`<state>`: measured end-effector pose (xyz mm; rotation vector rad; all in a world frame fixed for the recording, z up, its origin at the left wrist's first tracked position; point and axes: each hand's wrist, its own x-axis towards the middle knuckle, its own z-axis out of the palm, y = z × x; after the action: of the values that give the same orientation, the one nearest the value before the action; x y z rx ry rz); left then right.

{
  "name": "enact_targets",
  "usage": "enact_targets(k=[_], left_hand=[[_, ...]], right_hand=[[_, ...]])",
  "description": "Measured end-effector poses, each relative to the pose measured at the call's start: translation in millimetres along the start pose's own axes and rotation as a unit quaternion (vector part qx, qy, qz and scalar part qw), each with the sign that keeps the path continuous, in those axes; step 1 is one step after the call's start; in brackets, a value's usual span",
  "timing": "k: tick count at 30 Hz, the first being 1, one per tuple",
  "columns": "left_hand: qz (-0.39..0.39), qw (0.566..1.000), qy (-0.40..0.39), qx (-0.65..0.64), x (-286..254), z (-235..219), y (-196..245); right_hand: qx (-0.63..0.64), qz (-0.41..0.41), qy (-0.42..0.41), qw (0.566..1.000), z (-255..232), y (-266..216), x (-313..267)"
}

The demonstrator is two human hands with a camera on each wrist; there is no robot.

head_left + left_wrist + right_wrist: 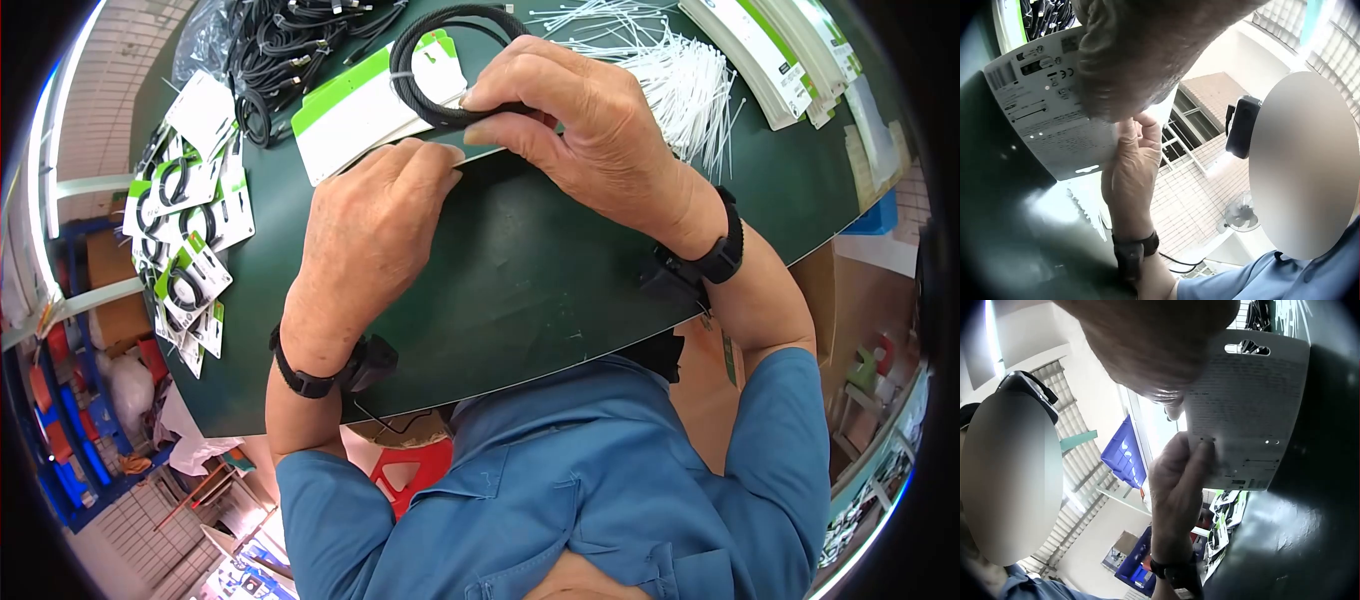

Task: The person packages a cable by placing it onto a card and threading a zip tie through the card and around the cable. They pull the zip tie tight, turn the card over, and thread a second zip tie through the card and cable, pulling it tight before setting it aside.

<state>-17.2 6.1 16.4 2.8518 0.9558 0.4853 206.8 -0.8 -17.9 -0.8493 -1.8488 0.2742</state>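
Note:
My right hand (600,125) pinches a coiled black cable (410,95) between thumb and fingers, over the green table. A pale tie band (401,75) wraps the coil's left side. Left of it, my left hand (375,220) grips the edge of a white packaging card (1054,112), fingers bent over it. The card stands tilted between both hands; its printed back shows in both wrist views, with a hang slot (1247,349) at one end. Behind the coil lie white cards with green borders (365,105). My fingertips partly hide where cable and card meet.
Loose black cables (285,50) are heaped at the back left. Carded cables (185,215) pile up along the left side. White zip ties (685,90) spread behind my right hand, and stacked cards (760,60) stand at the back right.

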Motion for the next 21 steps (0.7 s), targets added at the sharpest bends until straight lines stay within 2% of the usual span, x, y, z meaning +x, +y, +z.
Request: enact_targets(k=[2, 4, 5, 6, 8, 9, 10, 11, 12, 13, 14, 16, 17, 19, 21], left_hand=[[-0.003, 1.000, 0.028, -0.011, 2, 4, -2], [0.067, 0.975, 0.211, 0.028, 9, 9, -4], [0.087, 0.961, 0.259, 0.031, 8, 9, -3], [0.085, 0.961, 0.261, 0.029, 4, 8, 2], [0.005, 0.956, 0.260, -0.138, -12, 4, 24], [-0.062, 0.952, 0.191, -0.231, -15, -6, 33], [-0.122, 0.918, 0.120, -0.358, -17, -6, 33], [-0.236, 0.825, 0.042, -0.512, -18, -5, 31], [-0.336, 0.690, -0.038, -0.640, -18, -3, 27], [-0.332, 0.600, -0.027, -0.727, -23, 13, 21], [-0.332, 0.598, -0.025, -0.729, -27, 22, 17], [-0.371, 0.442, 0.002, -0.817, -32, 33, 10], [-0.372, 0.429, -0.009, -0.823, -34, 34, 7], [-0.368, 0.415, -0.003, -0.832, -31, 31, 9], [-0.379, 0.385, 0.010, -0.841, -28, 26, 14]], right_hand=[[-0.012, -0.007, 0.006, 1.000, 4, 3, 1], [-0.013, -0.009, 0.044, 0.999, 6, 6, 3], [-0.014, -0.009, 0.042, 0.999, 6, 4, 4], [-0.012, 0.002, 0.046, 0.999, 7, 2, 4], [-0.009, 0.013, 0.045, 0.999, 7, 2, 5], [-0.012, 0.006, 0.047, 0.999, 7, 3, 4], [-0.014, 0.000, 0.050, 0.999, 7, 4, 3], [-0.013, -0.002, 0.046, 0.999, 7, 5, 2], [-0.011, -0.024, 0.042, 0.999, 7, 7, 1], [-0.010, -0.045, 0.039, 0.998, 7, 8, 0], [-0.010, -0.046, 0.036, 0.998, 7, 8, 1], [-0.002, -0.087, 0.024, 0.996, 6, 7, 0], [-0.002, -0.086, 0.019, 0.996, 6, 7, 1], [0.003, -0.139, 0.009, 0.990, 6, 8, 3], [0.011, -0.143, -0.002, 0.990, 7, 7, 1]])
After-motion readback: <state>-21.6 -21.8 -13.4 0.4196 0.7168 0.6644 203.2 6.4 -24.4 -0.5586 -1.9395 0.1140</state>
